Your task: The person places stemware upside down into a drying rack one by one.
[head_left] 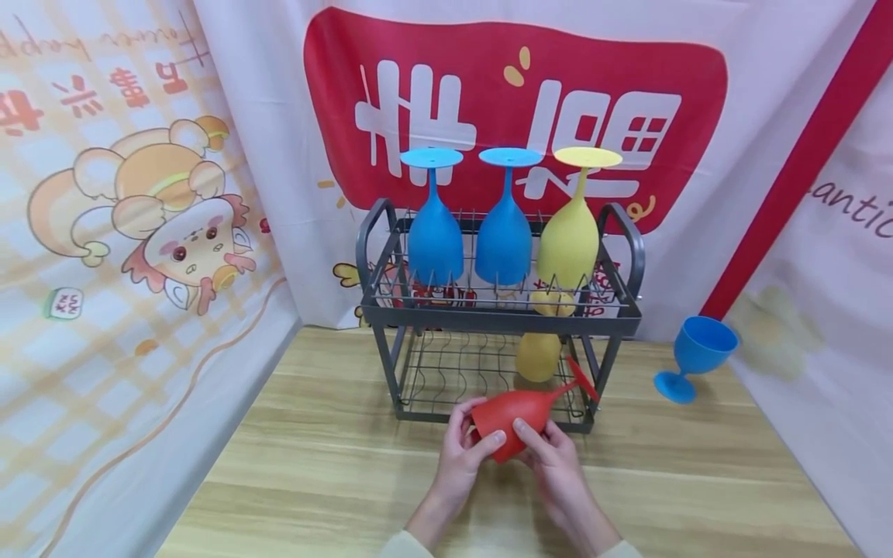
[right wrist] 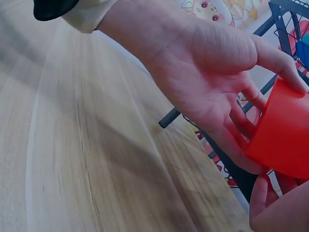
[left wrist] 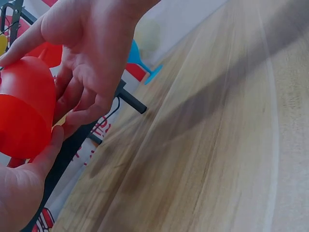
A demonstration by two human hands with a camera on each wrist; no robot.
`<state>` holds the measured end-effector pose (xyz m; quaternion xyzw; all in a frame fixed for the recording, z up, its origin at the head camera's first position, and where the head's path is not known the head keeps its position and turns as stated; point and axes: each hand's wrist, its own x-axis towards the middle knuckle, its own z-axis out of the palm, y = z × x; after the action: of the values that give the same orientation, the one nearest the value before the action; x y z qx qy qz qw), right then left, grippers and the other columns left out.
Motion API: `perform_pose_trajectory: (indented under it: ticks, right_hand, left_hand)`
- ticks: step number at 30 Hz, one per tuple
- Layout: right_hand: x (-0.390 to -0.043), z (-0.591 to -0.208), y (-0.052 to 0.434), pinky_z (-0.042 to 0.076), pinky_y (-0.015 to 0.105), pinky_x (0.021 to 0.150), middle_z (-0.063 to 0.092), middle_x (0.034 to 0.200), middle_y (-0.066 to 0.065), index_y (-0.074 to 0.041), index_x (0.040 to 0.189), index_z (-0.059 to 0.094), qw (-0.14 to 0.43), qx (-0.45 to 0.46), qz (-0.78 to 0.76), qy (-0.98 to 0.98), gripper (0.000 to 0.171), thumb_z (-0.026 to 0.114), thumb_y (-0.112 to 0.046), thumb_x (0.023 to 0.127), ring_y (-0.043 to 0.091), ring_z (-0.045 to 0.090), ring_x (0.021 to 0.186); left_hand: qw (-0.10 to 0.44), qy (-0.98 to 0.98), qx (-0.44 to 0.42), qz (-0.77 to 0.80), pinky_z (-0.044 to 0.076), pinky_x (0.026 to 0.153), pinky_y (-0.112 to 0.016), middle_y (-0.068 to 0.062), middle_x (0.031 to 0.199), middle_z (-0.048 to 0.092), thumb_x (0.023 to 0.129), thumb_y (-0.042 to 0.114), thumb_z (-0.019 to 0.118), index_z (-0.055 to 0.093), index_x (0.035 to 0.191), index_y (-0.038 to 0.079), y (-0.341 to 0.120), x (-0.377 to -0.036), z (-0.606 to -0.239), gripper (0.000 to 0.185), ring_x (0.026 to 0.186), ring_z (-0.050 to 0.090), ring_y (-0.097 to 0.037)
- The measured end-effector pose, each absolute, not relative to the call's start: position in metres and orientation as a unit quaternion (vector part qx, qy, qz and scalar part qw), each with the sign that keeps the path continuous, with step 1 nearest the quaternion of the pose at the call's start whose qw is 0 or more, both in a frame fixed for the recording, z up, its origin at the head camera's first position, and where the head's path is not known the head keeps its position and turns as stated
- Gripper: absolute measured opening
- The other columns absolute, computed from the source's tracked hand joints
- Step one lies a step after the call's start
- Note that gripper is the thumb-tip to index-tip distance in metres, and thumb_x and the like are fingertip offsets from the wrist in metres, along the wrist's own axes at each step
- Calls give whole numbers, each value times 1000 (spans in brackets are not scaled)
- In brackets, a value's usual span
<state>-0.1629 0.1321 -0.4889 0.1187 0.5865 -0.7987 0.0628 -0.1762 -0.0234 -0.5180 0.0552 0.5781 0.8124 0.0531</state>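
A red goblet (head_left: 512,415) lies on its side between my two hands, its foot pointing up and to the right. My left hand (head_left: 456,453) grips the bowl near the rim, thumb on the near side and fingers behind. The right hand (head_left: 556,465) holds the bowl nearer the stem, its thumb laid across the top. In the left wrist view, the mouth of the goblet (left wrist: 26,125) shows. From the right wrist, the left thumb presses over the red rim (right wrist: 280,123). Both hands are in front of the rack's lower tier.
A dark grey two-tier wire rack (head_left: 488,316) stands on the wooden table (head_left: 300,473). Two blue goblets (head_left: 435,244) and a yellow one (head_left: 568,244) stand upside down on top. Another yellow goblet (head_left: 537,358) is below. At right, a blue goblet (head_left: 701,347) stands upright.
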Motion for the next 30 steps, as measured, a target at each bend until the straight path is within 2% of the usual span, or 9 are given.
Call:
perform_pose_trajectory:
  ticks: [8, 13, 17, 20, 25, 30]
  right_hand:
    - [-163, -495, 127, 56, 26, 93, 70, 128, -1, 0, 152, 49, 66, 119, -810, 571, 63, 72, -28, 101, 12, 67, 109]
    - [-164, -496, 125, 56, 23, 94, 68, 133, 3, -1, 151, 50, 53, 111, -793, 597, 63, 74, -27, 100, 12, 66, 111]
    - [-166, -496, 125, 57, 19, 97, 63, 144, 14, -5, 153, 49, 19, 90, -766, 636, 69, 80, -25, 95, 17, 65, 123]
    - [-169, -493, 128, 58, 18, 96, 63, 147, 14, -12, 153, 50, -24, 66, -732, 677, 72, 85, -25, 91, 23, 64, 128]
    - [-177, -487, 131, 61, 23, 91, 63, 144, 4, -25, 149, 51, -71, 33, -676, 733, 73, 89, -37, 87, 29, 64, 123]
    - [-188, -486, 129, 58, 37, 101, 62, 145, -3, -33, 149, 50, -103, 7, -628, 771, 73, 88, -43, 87, 24, 62, 128]
  left_hand:
    - [52, 574, 54, 815, 60, 101, -30, -14, 152, 51, 95, 12, 74, 41, 151, 10, -26, -176, -520, 65, 128, 60, -25]
    - [51, 590, 58, 804, 58, 103, -29, -15, 153, 51, 94, 13, 75, 44, 150, 11, -30, -177, -520, 64, 129, 59, -23]
    - [34, 618, 66, 783, 56, 104, -28, -17, 149, 53, 93, 12, 76, 46, 151, 11, -35, -177, -521, 66, 129, 59, -23]
    - [11, 641, 68, 764, 54, 102, -30, -16, 148, 55, 93, 13, 77, 47, 152, 11, -38, -177, -522, 66, 128, 58, -23]
    - [-42, 667, 67, 741, 53, 101, -34, -13, 146, 61, 93, 14, 78, 50, 150, 7, -43, -177, -524, 63, 131, 57, -30]
    - [-97, 692, 62, 713, 55, 103, -37, -12, 146, 65, 92, 14, 80, 55, 148, 13, -52, -179, -525, 61, 134, 58, -35]
